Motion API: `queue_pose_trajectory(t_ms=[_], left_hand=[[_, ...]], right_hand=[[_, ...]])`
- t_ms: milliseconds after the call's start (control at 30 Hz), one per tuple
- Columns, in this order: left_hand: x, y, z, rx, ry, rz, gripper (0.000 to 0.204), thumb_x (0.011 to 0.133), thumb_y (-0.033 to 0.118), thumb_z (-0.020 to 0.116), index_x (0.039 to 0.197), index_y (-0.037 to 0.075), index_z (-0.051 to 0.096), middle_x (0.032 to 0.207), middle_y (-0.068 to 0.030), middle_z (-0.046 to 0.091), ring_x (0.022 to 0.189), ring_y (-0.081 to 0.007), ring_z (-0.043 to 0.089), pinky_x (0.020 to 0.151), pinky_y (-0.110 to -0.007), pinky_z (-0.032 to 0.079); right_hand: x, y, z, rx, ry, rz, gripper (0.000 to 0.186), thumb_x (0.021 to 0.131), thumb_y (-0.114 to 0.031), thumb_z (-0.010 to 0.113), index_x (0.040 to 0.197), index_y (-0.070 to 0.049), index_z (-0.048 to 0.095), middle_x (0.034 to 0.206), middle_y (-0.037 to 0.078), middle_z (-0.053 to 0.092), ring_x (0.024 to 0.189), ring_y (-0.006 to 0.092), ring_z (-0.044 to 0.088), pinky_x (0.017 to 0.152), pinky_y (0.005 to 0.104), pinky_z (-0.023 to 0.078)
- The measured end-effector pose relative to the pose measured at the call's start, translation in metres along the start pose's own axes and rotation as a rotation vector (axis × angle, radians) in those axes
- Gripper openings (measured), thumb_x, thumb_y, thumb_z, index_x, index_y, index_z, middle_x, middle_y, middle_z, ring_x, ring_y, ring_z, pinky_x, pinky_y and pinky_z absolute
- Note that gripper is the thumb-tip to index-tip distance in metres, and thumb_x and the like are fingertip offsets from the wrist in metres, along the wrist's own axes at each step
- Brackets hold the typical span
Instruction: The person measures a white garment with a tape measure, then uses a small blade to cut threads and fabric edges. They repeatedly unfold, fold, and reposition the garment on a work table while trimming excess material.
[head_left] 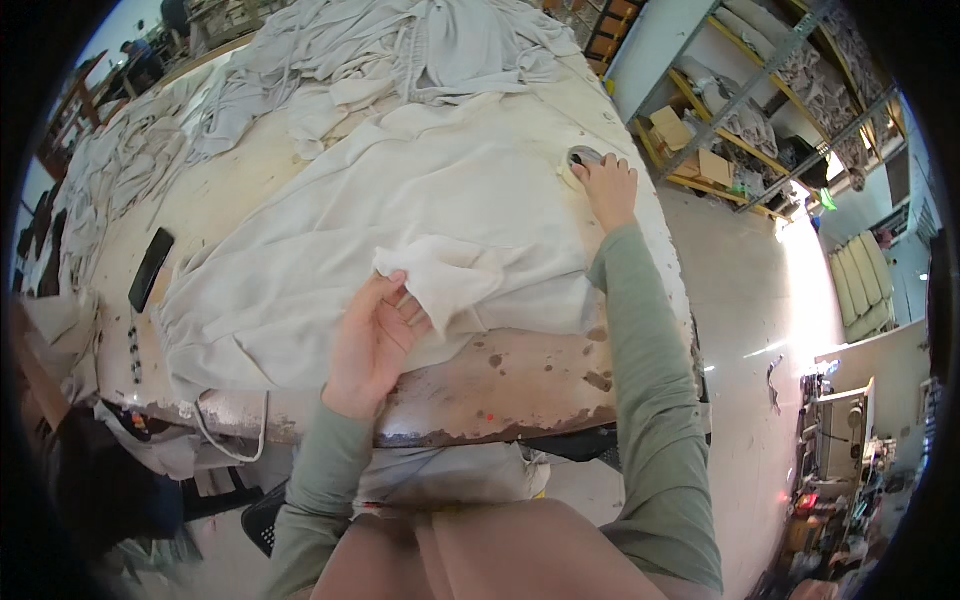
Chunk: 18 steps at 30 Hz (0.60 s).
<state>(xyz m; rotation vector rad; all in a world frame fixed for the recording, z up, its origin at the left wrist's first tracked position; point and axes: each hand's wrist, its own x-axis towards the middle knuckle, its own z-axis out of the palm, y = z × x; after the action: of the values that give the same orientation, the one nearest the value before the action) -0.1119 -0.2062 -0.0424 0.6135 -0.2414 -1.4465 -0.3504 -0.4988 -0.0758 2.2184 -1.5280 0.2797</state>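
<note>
A cream garment [340,220] lies spread on the worktable in front of me, creased, its left end gathered. Between the thumb and fingers of my left hand [375,345], palm turned up, is a lifted, folded-over edge of its cloth [440,275]. My right hand [610,195] reaches to the table's right side. Its thumb and fingers close on the edge of a small roll of what looks like tape [580,158], just beyond the garment's right end. The hand partly covers the roll.
Heaped pale garments [440,50] fill the table's far side and left. A black phone [151,270] lies left of the spread garment. A pale cord [232,455] hangs over the worn front edge [480,425]. Shelving with bundles [730,110] stands at the right; another person's dark clothing shows lower left.
</note>
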Motion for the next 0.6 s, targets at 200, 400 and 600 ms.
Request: queue_pose_trajectory(t_ms=[200, 400, 600], left_hand=[[-0.054, -0.009, 0.024, -0.021, -0.001, 0.125, 0.033, 0.093, 0.012, 0.049, 0.124, 0.002, 0.044, 0.121, -0.0118, 0.056, 0.113, -0.0220, 0.056, 0.094, -0.040, 0.048], [-0.061, -0.021, 0.027, -0.057, 0.094, 0.245, 0.035, 0.093, 0.010, 0.050, 0.126, 0.001, 0.041, 0.121, -0.0121, 0.055, 0.109, -0.0210, 0.058, 0.089, -0.036, 0.049], [-0.074, -0.024, 0.031, 0.063, 0.050, 0.260, 0.040, 0.091, 0.012, 0.056, 0.126, 0.001, 0.042, 0.116, -0.0104, 0.055, 0.097, -0.0153, 0.057, 0.081, -0.030, 0.047]], right_hand=[[-0.042, -0.041, -0.055, 1.197, 0.277, 0.026, 0.057, 0.096, -0.052, 0.039, 0.104, -0.001, 0.065, 0.106, 0.017, 0.062, 0.096, 0.0227, 0.059, 0.089, 0.0303, 0.044], [-0.192, -0.093, -0.168, 1.846, -1.242, 0.294, 0.064, 0.098, -0.055, 0.028, 0.108, 0.000, 0.060, 0.088, 0.008, 0.066, 0.071, 0.0141, 0.058, 0.069, 0.0240, 0.046], [-0.217, -0.140, -0.185, 2.395, -0.935, 0.428, 0.043, 0.097, -0.032, 0.052, 0.124, 0.001, 0.048, 0.103, 0.007, 0.062, 0.091, 0.0134, 0.056, 0.078, 0.0295, 0.046]])
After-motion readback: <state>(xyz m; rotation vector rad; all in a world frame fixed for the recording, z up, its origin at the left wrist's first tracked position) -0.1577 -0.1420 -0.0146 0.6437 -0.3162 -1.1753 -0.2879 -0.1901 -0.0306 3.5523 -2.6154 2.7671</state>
